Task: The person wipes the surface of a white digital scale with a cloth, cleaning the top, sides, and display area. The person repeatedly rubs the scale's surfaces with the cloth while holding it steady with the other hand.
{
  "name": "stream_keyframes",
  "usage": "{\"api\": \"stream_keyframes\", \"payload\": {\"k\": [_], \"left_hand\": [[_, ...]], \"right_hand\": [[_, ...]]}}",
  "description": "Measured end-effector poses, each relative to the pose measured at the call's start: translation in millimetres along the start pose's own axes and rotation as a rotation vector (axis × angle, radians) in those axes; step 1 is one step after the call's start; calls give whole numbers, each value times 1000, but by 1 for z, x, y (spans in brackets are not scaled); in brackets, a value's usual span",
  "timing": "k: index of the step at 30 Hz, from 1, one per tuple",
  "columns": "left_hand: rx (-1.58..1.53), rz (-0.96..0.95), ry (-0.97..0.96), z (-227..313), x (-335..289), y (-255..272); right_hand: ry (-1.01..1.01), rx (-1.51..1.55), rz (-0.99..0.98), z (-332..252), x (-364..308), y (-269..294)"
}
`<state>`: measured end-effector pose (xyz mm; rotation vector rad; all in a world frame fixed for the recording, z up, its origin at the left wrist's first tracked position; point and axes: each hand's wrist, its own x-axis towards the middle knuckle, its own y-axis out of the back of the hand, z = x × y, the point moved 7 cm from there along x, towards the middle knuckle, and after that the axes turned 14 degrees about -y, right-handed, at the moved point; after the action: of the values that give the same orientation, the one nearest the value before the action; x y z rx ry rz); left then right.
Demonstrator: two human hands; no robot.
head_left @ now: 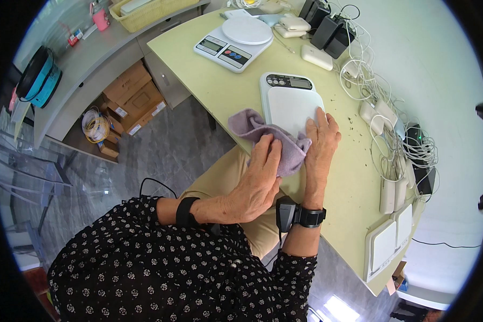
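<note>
A purple cloth (290, 153) is bunched under my left hand (257, 185), whose fingers are closed on it. The cloth lies over the near edge of a white digital kitchen scale (290, 107), and one fold sticks out to the left. My right hand (321, 142) grips the scale's right edge, its fingertips bent over the side and the white platform. Part of that hand is close against the cloth. Small buttons and a display run along the scale's far end. The scale's near end is hidden by the cloth and my hands.
Another white scale with a round platform (247, 30) stands farther back on the pale green table (220, 96). Tangled white cables (367, 70), adapters and black boxes line the right side. A white scale (383, 244) lies near the right corner. Cardboard boxes (136, 96) fill a shelf at left.
</note>
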<state>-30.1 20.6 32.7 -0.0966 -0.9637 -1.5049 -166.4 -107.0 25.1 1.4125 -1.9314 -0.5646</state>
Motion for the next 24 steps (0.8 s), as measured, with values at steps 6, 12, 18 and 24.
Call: {"api": "stream_keyframes", "payload": {"k": [6, 12, 18, 24], "left_hand": [[-71, -3, -57, 13, -6, -10], [-370, 21, -93, 15, 5, -23], [-586, 72, -188, 33, 33, -28], [-546, 110, -291, 51, 68, -31]], "right_hand": [[4, -121, -6, 13, 10, -9], [211, 88, -72, 6, -3, 6], [-117, 409, -196, 13, -4, 67], [-265, 1232, -296, 4, -68, 92]]}}
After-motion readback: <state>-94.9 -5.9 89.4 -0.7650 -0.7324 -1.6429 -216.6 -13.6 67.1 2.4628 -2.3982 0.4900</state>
